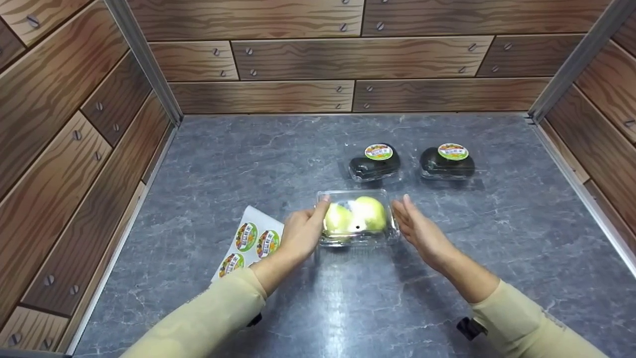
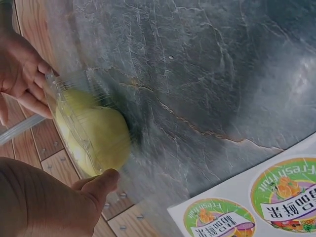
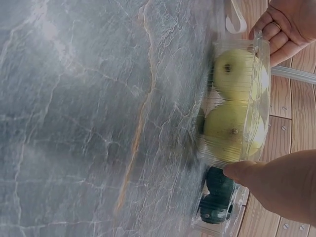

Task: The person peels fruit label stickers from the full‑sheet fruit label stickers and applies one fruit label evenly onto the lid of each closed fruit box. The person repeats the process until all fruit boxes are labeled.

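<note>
Over on the left a sticker sheet point(image 1: 251, 242) is lying flat on the grey bench point(image 1: 198, 164), just beside your left wrist. Your left hand point(image 1: 303, 232) is pressing its straight fingers point(image 1: 318, 214) against the left wall of the clear clamshell box point(image 1: 357, 219), thumb on the near edge. The box is sitting mid-bench with two yellow-green apples point(image 1: 355, 216) inside. Your right hand point(image 1: 422, 231) is hanging just beside the box's right wall, fingers straight and together; can't tell if it's touching. Behind it, two dark packs point(image 1: 373, 162) are sitting side by side.
</note>
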Motion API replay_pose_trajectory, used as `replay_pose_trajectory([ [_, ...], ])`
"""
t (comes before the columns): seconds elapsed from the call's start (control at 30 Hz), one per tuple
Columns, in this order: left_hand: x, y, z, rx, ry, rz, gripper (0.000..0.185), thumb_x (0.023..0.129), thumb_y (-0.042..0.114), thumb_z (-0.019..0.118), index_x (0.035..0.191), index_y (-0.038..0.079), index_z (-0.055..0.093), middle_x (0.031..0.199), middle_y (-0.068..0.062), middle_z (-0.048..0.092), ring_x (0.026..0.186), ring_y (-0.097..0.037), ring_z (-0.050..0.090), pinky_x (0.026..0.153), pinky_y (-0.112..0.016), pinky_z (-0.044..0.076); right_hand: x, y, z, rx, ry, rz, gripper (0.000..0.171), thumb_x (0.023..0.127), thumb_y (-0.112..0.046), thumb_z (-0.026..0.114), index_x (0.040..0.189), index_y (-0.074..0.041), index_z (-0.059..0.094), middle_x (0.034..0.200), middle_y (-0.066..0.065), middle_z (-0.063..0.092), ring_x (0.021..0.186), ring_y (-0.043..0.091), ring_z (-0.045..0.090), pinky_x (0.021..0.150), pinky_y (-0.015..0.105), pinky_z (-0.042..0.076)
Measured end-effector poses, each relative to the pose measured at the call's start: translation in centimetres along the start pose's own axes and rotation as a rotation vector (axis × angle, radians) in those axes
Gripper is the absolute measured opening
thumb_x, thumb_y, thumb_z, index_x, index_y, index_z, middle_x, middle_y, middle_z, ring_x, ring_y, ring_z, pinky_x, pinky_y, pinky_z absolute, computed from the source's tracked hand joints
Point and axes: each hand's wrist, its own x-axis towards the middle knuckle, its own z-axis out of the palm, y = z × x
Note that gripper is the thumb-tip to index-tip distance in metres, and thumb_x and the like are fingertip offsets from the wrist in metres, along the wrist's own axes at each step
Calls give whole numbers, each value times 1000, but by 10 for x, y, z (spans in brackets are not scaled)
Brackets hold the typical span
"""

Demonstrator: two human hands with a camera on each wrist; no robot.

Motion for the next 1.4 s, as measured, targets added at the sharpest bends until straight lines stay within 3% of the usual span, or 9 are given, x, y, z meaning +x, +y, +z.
replay_pose_trajectory([
  [0.3, -1, -1, 1, -11, -10, 3, 69, 107, 62, 43, 75, 7, 70, 68, -1, 58, 74, -23, 60, 78, -41, 51, 1, 2, 2, -54, 42, -15, 83, 113, -57, 12, 166, 6, 7, 174, 23, 5, 161, 41, 8, 129, 55, 6],
  [0.43, -2, -2, -2, -18, -20, 18, 69, 107, 63, 43, 107, 5, 82, 99, -10, 78, 102, -29, 72, 98, -46, 54, 2, 4, 4, -106, 84, -51, 79, 115, -51, 15, 164, 10, 10, 173, 26, 9, 160, 41, 11, 129, 53, 8],
  [0.57, -1, -4, -9, -30, -46, 21, 70, 106, 64, 46, 135, 5, 72, 131, -15, 73, 125, -34, 67, 109, -49, 50, 2, 4, 5, -177, 162, -89, 76, 116, -48, 20, 163, 12, 15, 172, 28, 14, 160, 40, 14, 130, 48, 11],
  [0.7, 7, -6, -25, -47, -38, 13, 66, 106, 58, 54, 135, 1, 68, 125, -15, 74, 113, -30, 70, 100, -45, 56, 1, -1, 5, -256, 275, -104, 73, 115, -44, 36, 162, 10, 25, 169, 28, 25, 158, 41, 23, 130, 49, 17],
  [0.87, 20, -10, -53, -29, 59, -5, 51, 102, 46, 66, 127, 1, 72, 109, -11, 75, 94, -25, 71, 85, -40, 60, 5, -7, 14, -230, 376, -191, 66, 110, -27, 60, 158, 12, 35, 162, 32, 38, 151, 43, 39, 125, 47, 32],
  [1.1, 35, -25, -88, 77, 163, -46, 52, 97, 39, 71, 128, -3, 71, 112, -17, 76, 102, -31, 72, 95, -44, 57, 16, -21, 51, -151, 476, -403, 49, 102, -6, 69, 145, 13, 54, 146, 32, 57, 137, 43, 57, 114, 41, 47],
  [1.23, 41, -37, -104, 139, 185, -94, 55, 98, 41, 69, 132, -3, 69, 118, -19, 75, 110, -34, 70, 101, -46, 53, 16, -34, 86, -126, 432, -452, 47, 100, -6, 70, 144, 8, 57, 139, 27, 63, 121, 38, 67, 99, 33, 58],
  [1.33, 43, -46, -112, 175, 191, -135, 60, 99, 42, 67, 136, -4, 66, 124, -21, 73, 117, -37, 67, 106, -48, 50, 15, -40, 115, -113, 376, -441, 48, 100, -10, 72, 144, 3, 59, 138, 22, 65, 111, 33, 69, 86, 31, 61],
  [1.4, 43, -52, -116, 196, 185, -160, 63, 99, 43, 66, 139, -4, 64, 130, -22, 71, 123, -39, 64, 109, -48, 47, 16, -41, 132, -114, 336, -436, 49, 100, -12, 73, 144, 2, 60, 140, 21, 65, 115, 32, 68, 92, 33, 60],
])
